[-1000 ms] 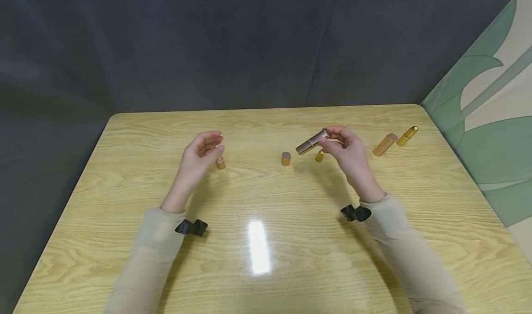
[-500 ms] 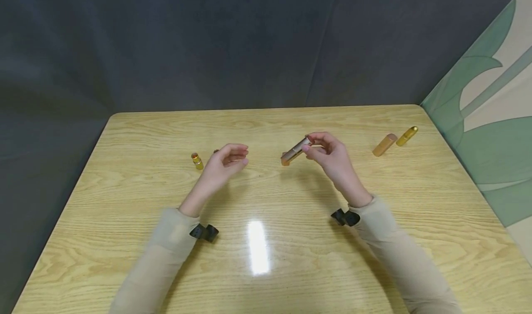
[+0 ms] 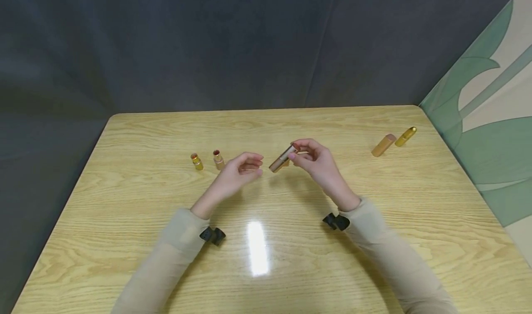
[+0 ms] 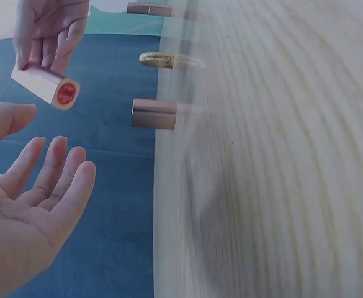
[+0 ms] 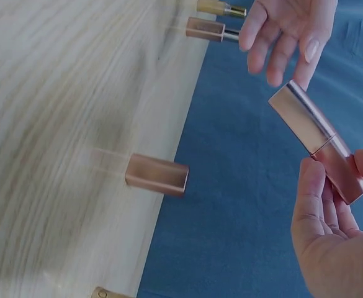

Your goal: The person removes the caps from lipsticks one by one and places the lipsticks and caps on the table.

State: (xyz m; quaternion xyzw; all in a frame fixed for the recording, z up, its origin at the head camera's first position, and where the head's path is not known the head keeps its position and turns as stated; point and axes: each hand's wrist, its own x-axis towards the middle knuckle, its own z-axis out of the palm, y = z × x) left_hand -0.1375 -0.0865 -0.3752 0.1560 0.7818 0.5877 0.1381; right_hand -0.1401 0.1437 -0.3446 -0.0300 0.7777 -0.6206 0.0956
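Observation:
My right hand pinches a rose-gold lipstick near one end, tilted above the table. It is closed, with a seam around its middle in the right wrist view, and a round red label marks its end in the left wrist view. Facing that end, my left hand is held with fingers extended and thumb apart, nothing in it. Behind the lipstick a rose-gold cap stands on the table. A gold cap stands beyond it, hidden by the right hand in the head view.
Left of the left hand stand two uncapped lipstick bases, one gold and one rose-gold. At the far right are a rose-gold tube and a gold tube. A dark curtain hangs behind the wooden table.
My right hand has carried the lipstick left and nearer to me, passing in front of the rose-gold cap. The left hand has moved right, away from the two uncapped bases, towards the lipstick.

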